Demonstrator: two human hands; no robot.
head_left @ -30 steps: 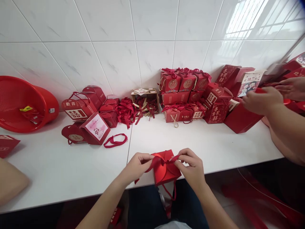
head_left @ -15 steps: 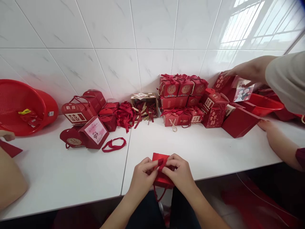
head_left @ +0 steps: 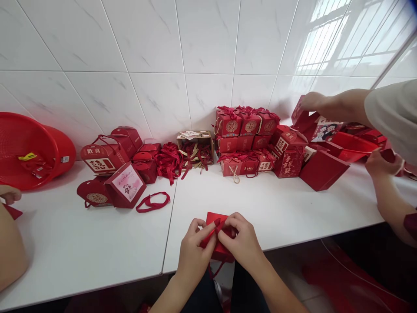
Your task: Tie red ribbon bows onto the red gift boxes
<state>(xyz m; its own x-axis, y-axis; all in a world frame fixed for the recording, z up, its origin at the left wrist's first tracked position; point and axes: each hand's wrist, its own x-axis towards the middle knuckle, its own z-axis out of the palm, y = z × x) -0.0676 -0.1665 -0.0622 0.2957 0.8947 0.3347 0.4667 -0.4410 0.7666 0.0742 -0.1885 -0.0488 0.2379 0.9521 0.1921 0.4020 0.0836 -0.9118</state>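
A small red gift box (head_left: 215,218) sits at the near edge of the white table (head_left: 280,204), in front of me. A red ribbon (head_left: 211,231) crosses its top and a loop hangs below the table edge. My left hand (head_left: 194,246) pinches the ribbon from the left with its fingers closed. My right hand (head_left: 240,241) is closed on the ribbon from the right, fingertips meeting the left hand's over the box. Both hands cover most of the box.
Stacked red gift boxes (head_left: 247,139) line the tiled wall, with a carton of ribbons (head_left: 195,150), a loose ribbon loop (head_left: 153,202) and larger red boxes (head_left: 110,167). A red basin (head_left: 29,150) lies at far left. Another person's arms (head_left: 374,169) work at right; a further arm (head_left: 9,243) shows at left.
My hands came together from apart, drawing the ribbon in over the box. The box shifted slightly toward the table edge. The person at right reached to the back boxes.
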